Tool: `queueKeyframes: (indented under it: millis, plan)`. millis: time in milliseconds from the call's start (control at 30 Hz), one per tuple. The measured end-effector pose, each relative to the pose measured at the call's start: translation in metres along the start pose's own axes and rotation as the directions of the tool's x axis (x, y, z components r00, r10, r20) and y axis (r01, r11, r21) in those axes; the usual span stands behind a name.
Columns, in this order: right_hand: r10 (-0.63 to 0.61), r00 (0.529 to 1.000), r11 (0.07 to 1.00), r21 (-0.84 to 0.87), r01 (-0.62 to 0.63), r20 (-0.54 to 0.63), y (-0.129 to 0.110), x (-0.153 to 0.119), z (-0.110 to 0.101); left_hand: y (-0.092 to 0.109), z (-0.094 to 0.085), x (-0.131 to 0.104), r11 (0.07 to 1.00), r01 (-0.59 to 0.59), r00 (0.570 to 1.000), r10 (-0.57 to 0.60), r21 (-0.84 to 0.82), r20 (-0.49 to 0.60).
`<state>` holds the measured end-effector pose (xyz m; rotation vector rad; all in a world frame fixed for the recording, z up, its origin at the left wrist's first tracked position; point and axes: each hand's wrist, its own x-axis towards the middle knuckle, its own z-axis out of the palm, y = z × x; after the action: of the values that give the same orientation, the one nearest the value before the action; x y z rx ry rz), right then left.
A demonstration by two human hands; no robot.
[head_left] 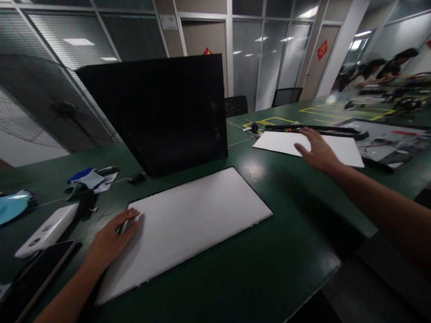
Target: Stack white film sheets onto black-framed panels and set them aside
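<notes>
White panel, one, dark-edged, lying flat on the green surface, directly before the person; long axis running left to right, its right end pointing slightly away; the panel extends rightward from the left hand, which is the nearer of the two, at the panel's left short edge; that hand's fingers are bent, thumb a little apart, fingertips over the panel's margin; whether anything small is pinched there cannot be told. Right hand, arm outstretched, fingers spread, nothing seen in its grasp; it stands in front of a second white sheet, well apart from the first panel, contact uncertain. Black screen-like panel, upright and leaning, behind the white panel; black mouse, near its lower left corner; white device and dark flat slab, left of the left hand; dark long strip, just beyond the second sheet.
</notes>
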<state>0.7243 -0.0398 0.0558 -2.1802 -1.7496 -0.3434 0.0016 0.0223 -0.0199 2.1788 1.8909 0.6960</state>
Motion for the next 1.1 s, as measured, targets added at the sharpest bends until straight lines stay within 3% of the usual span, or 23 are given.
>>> queueKeyframes:
  millis: [200, 333, 467, 667, 833, 967, 1100]
  plan:
    - [0.223, 0.956, 0.975, -0.029, -0.221, 0.19, 0.036, -0.007, 0.065, 0.006, -0.002, 0.0, 1.0, -0.012, 1.0, 0.011, -0.007, -0.016]
    - [0.258, 0.927, 0.966, -0.053, -0.253, 0.274, 0.052, 0.0, 0.078, 0.012, -0.003, 0.0, 1.0, -0.005, 1.0, 0.005, 0.013, -0.013]
    - [0.252, 0.924, 0.968, -0.07, -0.242, 0.287, 0.053, -0.009, 0.077, 0.013, -0.004, -0.001, 0.999, -0.03, 1.0, 0.03, 0.022, 0.005]
    - [0.199, 0.934, 0.979, -0.095, -0.178, 0.297, 0.044, -0.05, 0.072, 0.012, -0.003, -0.003, 0.999, -0.048, 0.999, 0.048, 0.01, -0.002]
    - [0.112, 0.951, 0.989, -0.13, -0.077, 0.289, 0.03, -0.104, 0.066, 0.014, -0.003, -0.004, 0.998, -0.062, 0.997, 0.062, 0.002, -0.034]
    - [0.002, 0.983, 0.99, -0.141, 0.025, 0.185, 0.014, -0.158, 0.053, 0.018, -0.004, -0.006, 0.998, -0.068, 0.998, 0.068, 0.006, -0.017]
    - [-0.132, 0.986, 0.984, -0.11, 0.143, 0.106, 0.005, -0.21, 0.033, 0.018, -0.004, -0.006, 0.998, -0.06, 0.998, 0.06, 0.022, -0.001]
